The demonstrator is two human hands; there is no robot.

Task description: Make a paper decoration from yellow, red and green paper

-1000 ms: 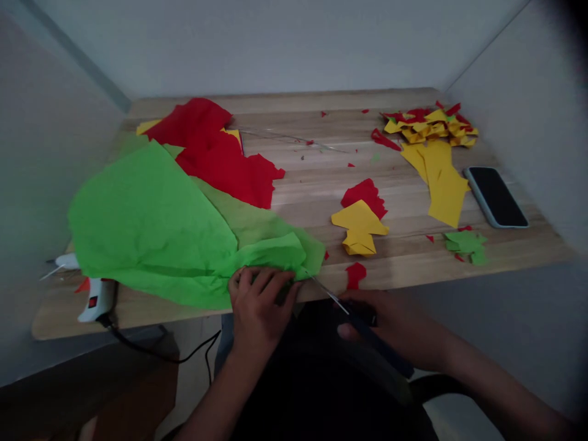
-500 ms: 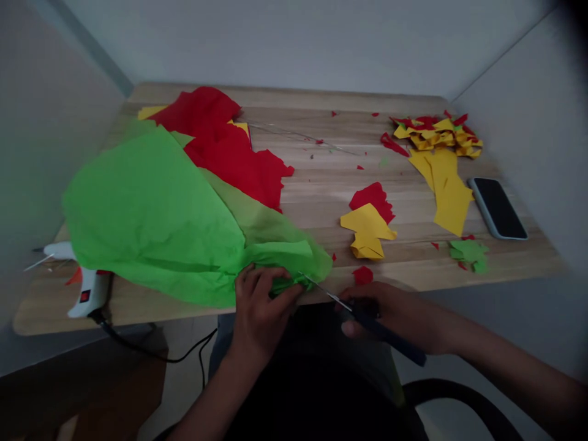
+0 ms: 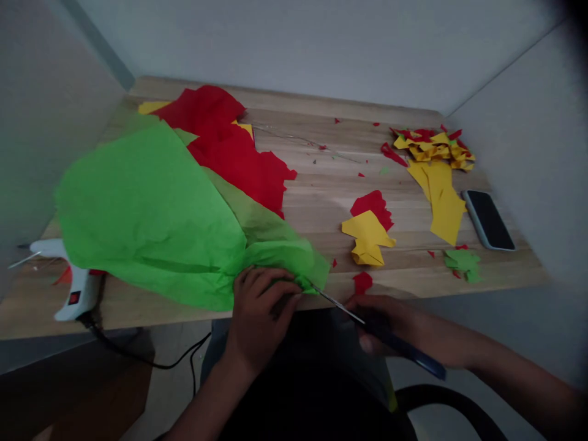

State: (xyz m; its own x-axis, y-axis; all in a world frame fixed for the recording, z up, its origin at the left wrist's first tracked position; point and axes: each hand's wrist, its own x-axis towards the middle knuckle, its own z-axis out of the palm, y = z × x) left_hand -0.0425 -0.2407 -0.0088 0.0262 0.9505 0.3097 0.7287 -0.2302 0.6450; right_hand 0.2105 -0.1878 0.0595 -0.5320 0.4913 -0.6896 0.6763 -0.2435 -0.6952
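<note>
Green paper [image 3: 156, 196] is spread at 9 o'clock on worktop [image 3: 316, 202], bunched edge gripped by left hand [image 3: 260, 315], apparently being snipped; scissors [image 3: 404, 348] held in right hand [image 3: 425, 331]; blade clearance is needed.

Glue gun [image 3: 79, 291]: white, red switch, left end of the worktop [image 3: 321, 205].
Cord [image 3: 160, 367]: black, hangs below the front edge.
Phone [image 3: 489, 220]: dark screen up, pale case, right end.
Yellow pieces [image 3: 443, 202]: overlapping, just left of the phone.
Scrap pile [image 3: 436, 147]: yellow and red, some green, behind the yellow pieces.
Red sheet [image 3: 234, 153]: ragged edge, left half, toward the back.
Wires [image 3: 285, 134]: thin, lying right of the red sheet.
Wall [image 3: 294, 49]: pale grey, behind the worktop.
</note>
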